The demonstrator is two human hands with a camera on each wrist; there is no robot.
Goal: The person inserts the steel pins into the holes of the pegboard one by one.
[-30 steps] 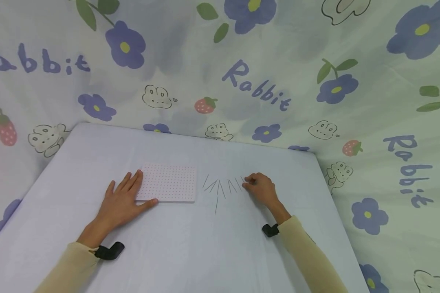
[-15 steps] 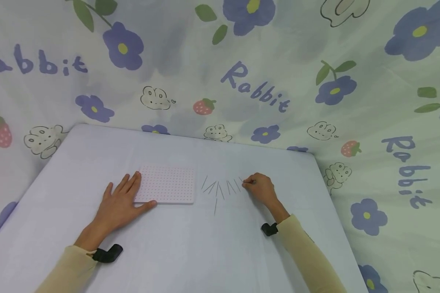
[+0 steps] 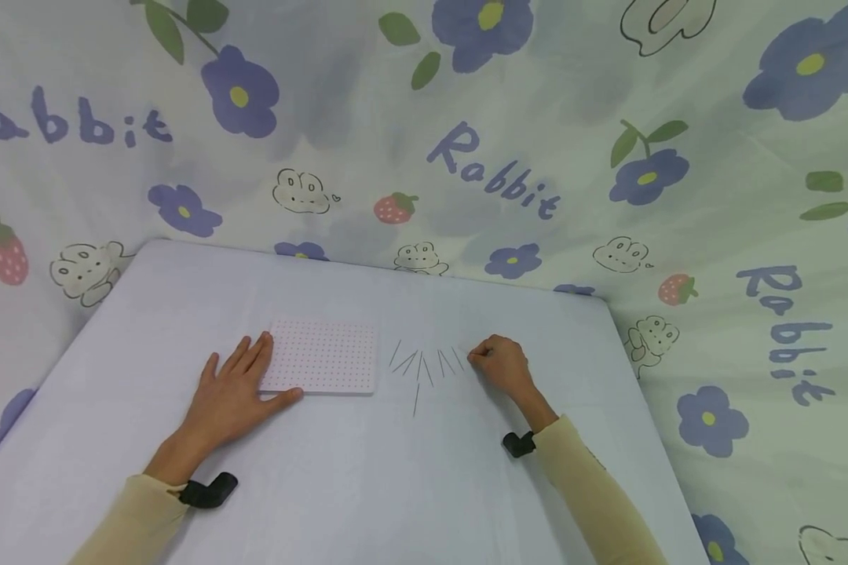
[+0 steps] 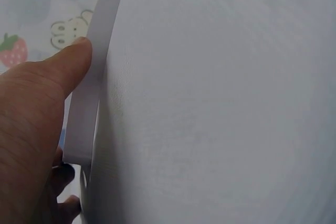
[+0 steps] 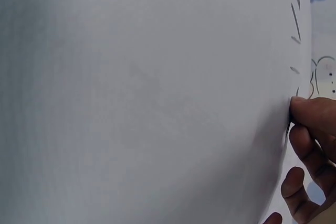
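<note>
A white rectangular board (image 3: pixel 321 357) with a grid of small dots lies flat left of the table's middle. My left hand (image 3: pixel 229 392) rests at its left end, fingers straight along the side and thumb on the near edge. In the left wrist view the thumb (image 4: pixel 73 66) lies against the board's edge (image 4: pixel 86 111). Several thin dark needle-like sticks (image 3: pixel 426 369) lie fanned out right of the board. At the fan's right end my right hand (image 3: pixel 502 365) pinches a thin dark needle-like stick (image 5: pixel 287 129) between thumb and forefinger, close over the table; most of it is hidden.
One thin stick (image 3: pixel 416 400) lies nearer me than the others. The white-covered table (image 3: pixel 396 486) ends at a patterned curtain (image 3: pixel 353 157) behind and at the right. Each wrist wears a black camera mount (image 3: pixel 208 490).
My right thumb and forefinger have closed on the rightmost stick, which no longer shows on the table beside the fingertips. My left hand and the board stay in place.
</note>
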